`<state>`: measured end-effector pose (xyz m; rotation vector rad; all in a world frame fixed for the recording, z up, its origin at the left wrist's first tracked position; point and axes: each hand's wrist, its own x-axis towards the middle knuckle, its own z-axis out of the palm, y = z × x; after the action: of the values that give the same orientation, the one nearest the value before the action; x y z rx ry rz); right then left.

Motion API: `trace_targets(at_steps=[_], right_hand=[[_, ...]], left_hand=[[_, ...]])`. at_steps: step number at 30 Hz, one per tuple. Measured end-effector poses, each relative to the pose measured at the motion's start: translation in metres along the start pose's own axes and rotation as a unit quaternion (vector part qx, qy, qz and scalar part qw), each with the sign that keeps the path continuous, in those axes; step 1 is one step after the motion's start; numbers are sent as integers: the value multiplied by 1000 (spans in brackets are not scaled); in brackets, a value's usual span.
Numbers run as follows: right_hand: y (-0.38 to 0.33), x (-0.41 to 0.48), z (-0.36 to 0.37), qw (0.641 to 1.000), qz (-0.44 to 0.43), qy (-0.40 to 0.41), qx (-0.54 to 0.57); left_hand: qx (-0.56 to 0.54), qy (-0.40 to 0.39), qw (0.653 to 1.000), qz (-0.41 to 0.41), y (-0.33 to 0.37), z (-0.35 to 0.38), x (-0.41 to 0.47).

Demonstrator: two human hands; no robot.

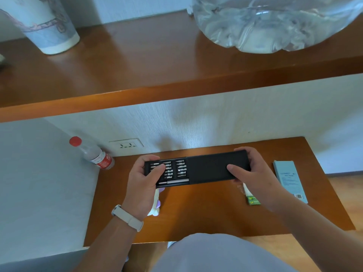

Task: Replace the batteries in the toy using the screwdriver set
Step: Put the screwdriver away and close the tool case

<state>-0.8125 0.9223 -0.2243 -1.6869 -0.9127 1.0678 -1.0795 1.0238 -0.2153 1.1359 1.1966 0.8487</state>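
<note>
My left hand (143,179) grips the tray (172,176) of the screwdriver set (196,169), partly out of its black sleeve (212,166), which my right hand (253,171) grips. The tray holds rows of bits (180,165) and, nearest me, a driver handle (175,181). The toy (156,209) lies on the table (196,213) below my left hand.

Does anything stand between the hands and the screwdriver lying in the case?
Partly. The black sleeve covers the right end of the screwdriver; only its left part lies bare in the near slot of the tray. The left hand grips the tray and the right hand the sleeve, so neither is free to take it.
</note>
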Motion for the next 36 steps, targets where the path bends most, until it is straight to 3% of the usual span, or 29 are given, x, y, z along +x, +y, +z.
trace_targets(at_steps=[27, 36], right_hand=[[4, -13, 42, 999, 21, -38, -27], [6, -25, 51, 996, 21, -65, -55]], left_hand=[[-34, 33, 998, -46, -17, 11, -28], [12, -1, 999, -35, -14, 38, -36]])
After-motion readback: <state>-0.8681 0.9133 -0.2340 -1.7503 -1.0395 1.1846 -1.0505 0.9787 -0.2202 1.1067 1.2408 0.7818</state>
